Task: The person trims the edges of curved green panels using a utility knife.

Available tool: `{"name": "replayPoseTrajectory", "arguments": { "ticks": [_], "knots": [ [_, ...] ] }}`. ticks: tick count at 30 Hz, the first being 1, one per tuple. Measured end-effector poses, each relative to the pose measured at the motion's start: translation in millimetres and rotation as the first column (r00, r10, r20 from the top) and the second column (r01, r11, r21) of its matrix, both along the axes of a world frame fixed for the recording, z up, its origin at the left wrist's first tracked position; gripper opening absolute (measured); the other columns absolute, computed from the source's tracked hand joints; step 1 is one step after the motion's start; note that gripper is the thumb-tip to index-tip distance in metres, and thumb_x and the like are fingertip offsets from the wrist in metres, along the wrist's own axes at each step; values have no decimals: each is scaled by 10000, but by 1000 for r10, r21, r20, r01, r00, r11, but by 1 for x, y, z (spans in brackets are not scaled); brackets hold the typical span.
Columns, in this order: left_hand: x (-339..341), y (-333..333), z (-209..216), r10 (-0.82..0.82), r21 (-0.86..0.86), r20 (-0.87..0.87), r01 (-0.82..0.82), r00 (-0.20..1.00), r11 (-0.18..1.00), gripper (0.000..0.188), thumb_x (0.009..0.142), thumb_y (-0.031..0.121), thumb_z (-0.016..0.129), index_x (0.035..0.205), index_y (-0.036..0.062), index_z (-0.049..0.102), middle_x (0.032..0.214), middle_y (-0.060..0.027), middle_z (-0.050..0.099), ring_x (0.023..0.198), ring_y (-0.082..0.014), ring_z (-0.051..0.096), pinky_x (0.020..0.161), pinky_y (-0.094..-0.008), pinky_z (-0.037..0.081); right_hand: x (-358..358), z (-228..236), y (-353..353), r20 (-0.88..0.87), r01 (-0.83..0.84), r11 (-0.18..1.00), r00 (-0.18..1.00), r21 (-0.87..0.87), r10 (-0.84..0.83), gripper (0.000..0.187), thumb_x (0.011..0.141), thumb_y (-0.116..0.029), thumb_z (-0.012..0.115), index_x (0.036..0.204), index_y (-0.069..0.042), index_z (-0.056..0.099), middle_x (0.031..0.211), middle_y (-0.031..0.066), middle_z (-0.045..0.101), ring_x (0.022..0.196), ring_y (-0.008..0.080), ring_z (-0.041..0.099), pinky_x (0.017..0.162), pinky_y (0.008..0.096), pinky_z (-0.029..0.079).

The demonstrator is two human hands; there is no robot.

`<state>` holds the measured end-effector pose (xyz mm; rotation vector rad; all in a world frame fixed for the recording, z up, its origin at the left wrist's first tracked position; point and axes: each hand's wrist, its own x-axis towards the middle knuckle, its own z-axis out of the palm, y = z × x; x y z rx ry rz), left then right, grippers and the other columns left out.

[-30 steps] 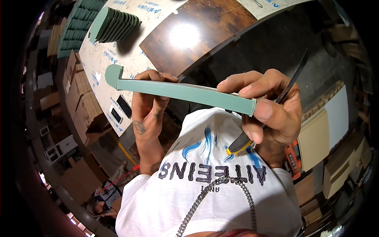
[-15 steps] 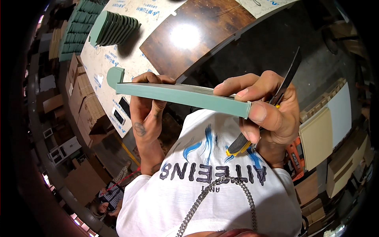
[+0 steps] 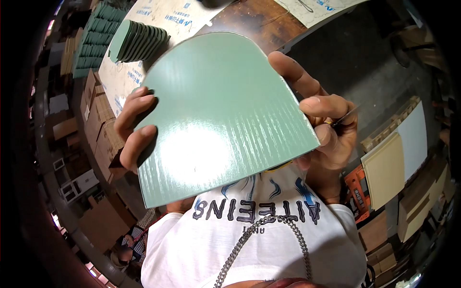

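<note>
A pale green, glossy panel (image 3: 218,103) with a rounded far end and a straight near edge is held up in front of my chest, its broad face toward me. My left hand (image 3: 137,127) grips its left edge, fingertips lying on the face and the thumb hidden behind. Along the right edge, the fingers and thumb of my right hand (image 3: 331,117) hold the board. That same hand also keeps a utility knife (image 3: 344,118); its thin blade sticks out to the right, while most of its black and yellow handle is hidden behind the panel.
Beyond the panel is a white-covered table (image 3: 161,14) with a brown wooden board (image 3: 259,21). On its left stands a row of similar green pieces (image 3: 141,41). Stacked green pieces (image 3: 98,41) and cardboard (image 3: 101,125) lie farther left; pale sheets (image 3: 384,173) lean at right.
The panel has turned from edge-on to showing its broad face. My left hand has moved left and down to its left edge; my right hand still holds the right side and the knife.
</note>
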<state>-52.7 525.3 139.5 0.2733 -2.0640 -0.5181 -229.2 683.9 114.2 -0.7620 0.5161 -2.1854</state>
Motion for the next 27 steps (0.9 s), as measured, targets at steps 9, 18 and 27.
{"name": "replayPoseTrajectory", "arguments": {
  "ticks": [9,18,27],
  "knots": [
    [-16,-10,14,-13,-143,-4,12,1000,990,243,894,191,600,1119,130,533,1129,-222,524,1129,-374,545,894,-389,531,-2,-7,-4,-48,118,981,993,155,-112,406,901,-220,624,1170,78,557,1340,370,401,458,85,557,384,175,421],
    [-52,-81,-131,-365,786,-96,295,926,543,311,789,-112,595,1016,73,699,1281,-125,460,1296,-322,419,962,-395,490,-12,-118,5,379,-232,635,919,737,-105,310,947,-222,563,1159,3,532,915,128,648,522,116,571,466,247,461],
    [-52,-163,-283,-230,198,466,153,854,968,419,701,-146,567,1049,81,618,1266,-198,459,1348,-387,332,984,-442,457,61,-119,45,400,-274,518,905,810,-147,367,974,-205,495,1270,-5,413,917,175,641,662,191,639,619,288,523]
  ]
}}
